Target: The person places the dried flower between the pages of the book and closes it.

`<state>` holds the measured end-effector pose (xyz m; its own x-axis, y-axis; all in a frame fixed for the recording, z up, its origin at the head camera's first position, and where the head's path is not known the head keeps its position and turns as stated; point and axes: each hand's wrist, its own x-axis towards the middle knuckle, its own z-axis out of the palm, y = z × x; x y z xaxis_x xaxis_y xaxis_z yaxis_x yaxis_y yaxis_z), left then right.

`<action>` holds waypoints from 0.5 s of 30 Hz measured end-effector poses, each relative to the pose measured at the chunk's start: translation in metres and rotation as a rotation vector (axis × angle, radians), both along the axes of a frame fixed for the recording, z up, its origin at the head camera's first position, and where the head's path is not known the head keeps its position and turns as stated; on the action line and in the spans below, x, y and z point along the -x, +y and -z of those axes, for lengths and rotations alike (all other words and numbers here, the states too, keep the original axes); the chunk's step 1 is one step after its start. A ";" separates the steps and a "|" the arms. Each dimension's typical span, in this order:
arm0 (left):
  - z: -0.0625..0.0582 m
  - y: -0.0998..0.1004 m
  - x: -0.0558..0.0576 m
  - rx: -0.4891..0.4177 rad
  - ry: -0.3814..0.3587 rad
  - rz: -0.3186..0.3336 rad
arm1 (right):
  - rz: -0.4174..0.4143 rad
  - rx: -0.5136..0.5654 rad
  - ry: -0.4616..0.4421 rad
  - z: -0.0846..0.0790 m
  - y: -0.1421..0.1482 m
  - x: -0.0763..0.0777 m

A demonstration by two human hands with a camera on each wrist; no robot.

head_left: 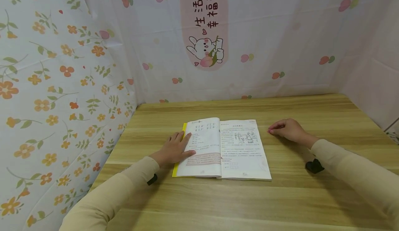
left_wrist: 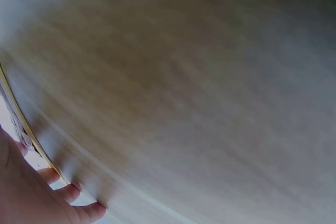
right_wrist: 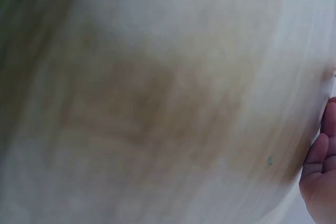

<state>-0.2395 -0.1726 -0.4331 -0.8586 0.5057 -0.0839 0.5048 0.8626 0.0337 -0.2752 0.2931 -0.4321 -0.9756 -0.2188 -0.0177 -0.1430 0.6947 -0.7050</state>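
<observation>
An open book (head_left: 204, 144) with printed pages lies flat on the wooden table, a yellow cover edge (head_left: 175, 168) showing along its left side. A line drawing is on its right page (head_left: 246, 161). My left hand (head_left: 175, 148) rests at the left edge of the book, its thumb stretched over the left page; in the left wrist view, its fingers (left_wrist: 90, 212) reach past the book's edge. To the right of the book, apart from it, is my right hand (head_left: 288, 131), with loosely bent fingers. No held thing shows in it. The right wrist view catches only part of this hand (right_wrist: 323, 177).
The wooden table (head_left: 199, 203) extends around the book on all sides. Behind it hangs a pale curtain (head_left: 274, 40) with a rabbit print, and a flowered curtain (head_left: 56, 96) borders the left. A dark wrist-worn piece (head_left: 314, 166) sits under the right wrist.
</observation>
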 end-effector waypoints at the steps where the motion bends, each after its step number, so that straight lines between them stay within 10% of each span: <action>1: 0.000 0.000 0.000 0.000 -0.002 -0.002 | 0.008 0.009 -0.008 -0.001 0.000 0.000; 15: 0.002 0.000 0.001 0.011 0.009 0.001 | 0.072 0.264 -0.173 -0.018 -0.041 -0.007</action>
